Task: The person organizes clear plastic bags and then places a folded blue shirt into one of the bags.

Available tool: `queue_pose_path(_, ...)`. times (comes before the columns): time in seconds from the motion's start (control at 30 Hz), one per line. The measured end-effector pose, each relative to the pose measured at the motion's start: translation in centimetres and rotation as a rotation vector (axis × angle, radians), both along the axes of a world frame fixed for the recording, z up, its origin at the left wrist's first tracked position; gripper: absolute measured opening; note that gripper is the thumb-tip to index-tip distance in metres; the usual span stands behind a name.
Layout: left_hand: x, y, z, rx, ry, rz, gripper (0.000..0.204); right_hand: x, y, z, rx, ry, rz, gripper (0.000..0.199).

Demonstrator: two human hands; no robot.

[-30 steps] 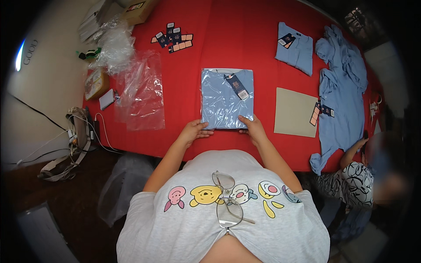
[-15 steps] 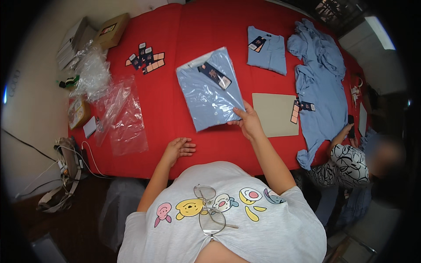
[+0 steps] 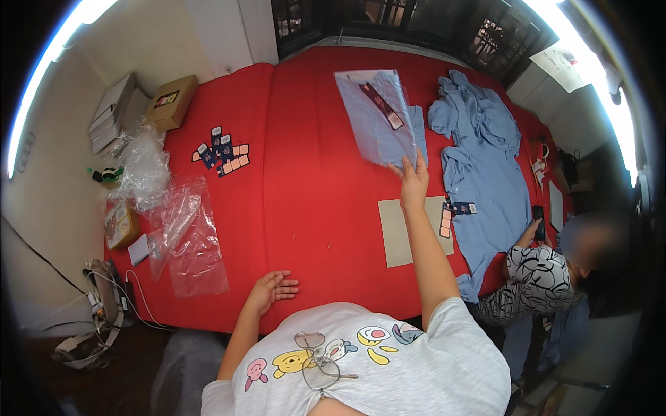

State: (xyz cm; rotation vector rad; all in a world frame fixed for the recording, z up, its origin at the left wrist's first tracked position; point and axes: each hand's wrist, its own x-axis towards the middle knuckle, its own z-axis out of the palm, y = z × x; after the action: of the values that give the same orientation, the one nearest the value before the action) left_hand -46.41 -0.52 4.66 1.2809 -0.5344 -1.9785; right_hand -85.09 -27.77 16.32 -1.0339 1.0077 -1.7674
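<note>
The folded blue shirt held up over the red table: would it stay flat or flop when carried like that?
Probably fairly stiff: the folded blue shirt keeps a flat rectangle though the right hand grips only its near corner. It seems light, lifted one-handed. If bagged in clear film, as its sheen hints, it could be slippery.

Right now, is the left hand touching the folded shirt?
Apart. The head view shows the left hand flat on the red table, while the right hand lifts the folded shirt far away.

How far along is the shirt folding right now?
One blue shirt is folded; the right hand lifts this folded shirt off the red table. The left hand rests flat, empty. An unfolded blue shirt, cardboard sheet and plastic bags remain.
</note>
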Motion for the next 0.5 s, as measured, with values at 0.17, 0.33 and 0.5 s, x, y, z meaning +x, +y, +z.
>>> queue_pose_path(0.17, 0.6, 0.6, -0.1, 0.007, 0.011, 0.004, 0.041, 0.3, -1.6, -2.0, 0.306, -0.242, 0.037, 0.057)
queue_pose_path(0.33, 0.4, -0.2, 0.0, 0.018, 0.061, -0.051, 0.041, -5.9, -8.7, -5.4, 0.354, -0.219, 0.159, 0.07)
queue_pose_path(0.5, 0.2, -0.5, 0.3, -0.043, 0.06, -0.028, 0.038, -8.6, -6.5, -10.2, 0.5, 0.5, -0.201, 0.052)
